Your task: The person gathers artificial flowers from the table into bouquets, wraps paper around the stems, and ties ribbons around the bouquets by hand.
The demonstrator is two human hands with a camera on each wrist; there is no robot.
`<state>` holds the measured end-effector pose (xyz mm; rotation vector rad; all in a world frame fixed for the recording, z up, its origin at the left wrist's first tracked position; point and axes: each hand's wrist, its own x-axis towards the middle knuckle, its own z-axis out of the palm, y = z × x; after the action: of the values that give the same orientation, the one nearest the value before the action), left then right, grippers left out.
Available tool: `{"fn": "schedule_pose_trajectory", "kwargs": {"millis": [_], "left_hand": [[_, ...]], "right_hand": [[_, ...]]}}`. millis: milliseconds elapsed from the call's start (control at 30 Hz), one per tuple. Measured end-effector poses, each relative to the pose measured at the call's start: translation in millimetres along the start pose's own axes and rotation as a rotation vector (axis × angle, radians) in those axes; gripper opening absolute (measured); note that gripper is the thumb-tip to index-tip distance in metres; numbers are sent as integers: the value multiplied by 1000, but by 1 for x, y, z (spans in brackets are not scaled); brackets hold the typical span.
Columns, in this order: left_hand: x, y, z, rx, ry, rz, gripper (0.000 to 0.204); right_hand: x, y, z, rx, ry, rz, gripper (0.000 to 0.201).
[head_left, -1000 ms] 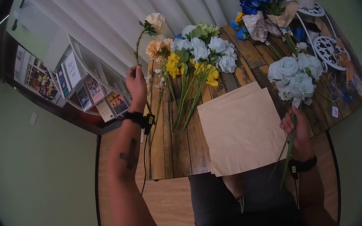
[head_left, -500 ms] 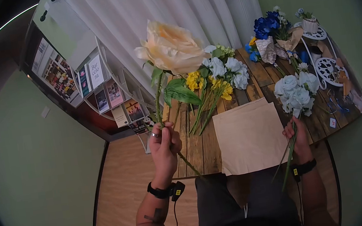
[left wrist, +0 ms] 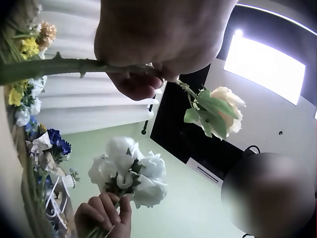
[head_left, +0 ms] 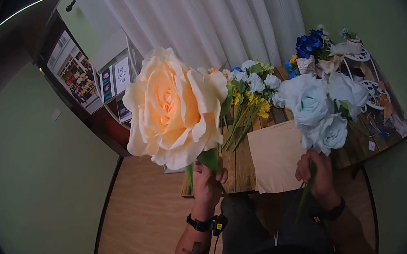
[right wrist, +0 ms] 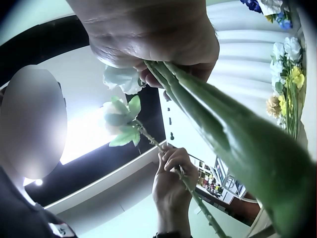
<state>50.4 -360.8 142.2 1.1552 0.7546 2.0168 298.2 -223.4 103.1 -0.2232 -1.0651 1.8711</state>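
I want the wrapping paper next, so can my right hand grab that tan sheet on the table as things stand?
Probably not yet: the right hand grips the pale blue rose bunch, though the tan sheet lies uncovered just ahead of it.

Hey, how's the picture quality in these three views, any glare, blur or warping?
Head view: strong fisheye with dark corners, and the cream rose looms oversized near the lens. Left wrist view: the left hand is close and soft, and a bright panel glares at upper right. Right wrist view: the green stems are blurred in the foreground and light flares behind.
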Motion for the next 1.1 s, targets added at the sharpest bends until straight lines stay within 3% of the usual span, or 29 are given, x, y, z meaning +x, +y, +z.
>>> {"fn": "schedule_pose_trajectory", "kwargs": {"millis": [100,200,467,567,633,733,767,900,967,1000,1100], "left_hand": [[-5,-7,19,-146,111,-71,21],[-13,-11,28,-148,127,-121,20],[-26,-23,39,-268,-37,-248,24],[-25,-33,46,-189,14,-172,24],[-27,-38,44,-256,-33,-188,20],[-32,-43,61,-173,157,-214,24],[-33,-46,53,-80,63,-184,35],[-36,-56,50,-41,229,-163,33],[-45,-82,15,-180,-67,-137,34],[-44,-80,19,-189,-72,-148,34],[-41,-71,46,-305,-42,-196,36]], "right_hand": [[-8,12,39,-99,-95,-16,20],[-11,40,47,-121,-124,-9,15],[-14,40,59,-94,-40,-68,20],[-13,45,57,-164,-15,-39,22],[-8,58,58,-283,15,-194,29],[-14,63,67,-181,-5,-146,35],[-16,64,71,-188,-9,-170,34],[-20,64,70,-308,29,-233,34],[-18,72,50,-115,-233,-224,33],[-23,92,41,-245,-8,-200,30],[-26,105,36,-221,54,-129,30]]}}
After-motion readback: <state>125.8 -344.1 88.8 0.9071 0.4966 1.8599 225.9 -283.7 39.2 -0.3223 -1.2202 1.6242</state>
